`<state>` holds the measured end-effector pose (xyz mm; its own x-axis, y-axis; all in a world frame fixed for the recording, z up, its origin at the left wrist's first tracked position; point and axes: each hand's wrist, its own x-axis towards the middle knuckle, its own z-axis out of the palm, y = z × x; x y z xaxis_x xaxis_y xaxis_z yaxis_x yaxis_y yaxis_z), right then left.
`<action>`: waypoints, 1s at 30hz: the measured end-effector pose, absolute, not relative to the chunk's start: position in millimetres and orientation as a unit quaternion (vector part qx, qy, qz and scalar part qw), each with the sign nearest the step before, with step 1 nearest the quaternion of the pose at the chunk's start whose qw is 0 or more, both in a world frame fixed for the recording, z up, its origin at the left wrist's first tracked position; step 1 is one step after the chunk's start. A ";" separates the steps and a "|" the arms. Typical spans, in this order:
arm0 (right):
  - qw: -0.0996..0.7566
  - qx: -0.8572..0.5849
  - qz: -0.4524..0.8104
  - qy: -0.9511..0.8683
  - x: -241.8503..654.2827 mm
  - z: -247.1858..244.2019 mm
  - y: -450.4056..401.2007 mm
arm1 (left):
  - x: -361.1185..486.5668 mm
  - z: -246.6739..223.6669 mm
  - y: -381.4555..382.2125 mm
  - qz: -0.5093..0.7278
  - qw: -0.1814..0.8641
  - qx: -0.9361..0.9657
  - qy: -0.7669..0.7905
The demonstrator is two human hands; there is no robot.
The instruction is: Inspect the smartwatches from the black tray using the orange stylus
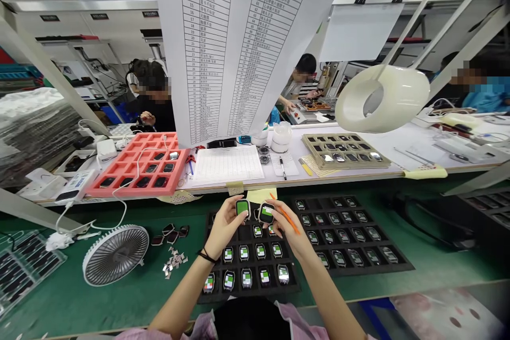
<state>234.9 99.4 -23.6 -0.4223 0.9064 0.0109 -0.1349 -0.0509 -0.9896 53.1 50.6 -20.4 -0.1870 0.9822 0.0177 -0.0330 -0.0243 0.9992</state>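
Above the black foam tray [297,281], my left hand [228,223] grips a square watch [242,207] whose screen is mostly green. My right hand [285,223] holds a second watch [266,213], its screen dark with green and white parts. An orange pen [287,215] also rests in my right hand, slanting across the fingers. The two watches are side by side, a small gap apart. Rows of lit watches fill slots of the tray below. A second black tray [404,265] with more watches lies to the right.
A grey fan [116,255] stands left, near loose watches [170,234] and small silvery pieces [174,263]. The shelf holds a red tray [135,143] and beige tray [314,156]. A printed sheet [239,37] and tape roll [382,98] hang ahead. People sit beyond.
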 end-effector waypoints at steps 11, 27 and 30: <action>0.401 -0.344 0.654 -0.542 234.8 -25.3 100.2 | 51.7 -21.2 50.9 0.553 0.439 0.470 0.530; 0.371 -0.363 0.650 -0.556 227.2 -29.8 98.7 | 62.0 -19.6 43.5 0.453 0.307 0.604 0.579; 0.377 -0.364 0.651 -0.549 228.5 -29.3 98.7 | 60.0 -26.2 46.9 0.472 0.409 0.556 0.549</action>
<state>228.5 98.7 -29.3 -0.4510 0.8905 -0.0595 -0.0912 -0.1123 -0.9895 60.0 46.9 -26.2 -0.0483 0.9959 0.0768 0.2238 -0.0642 0.9725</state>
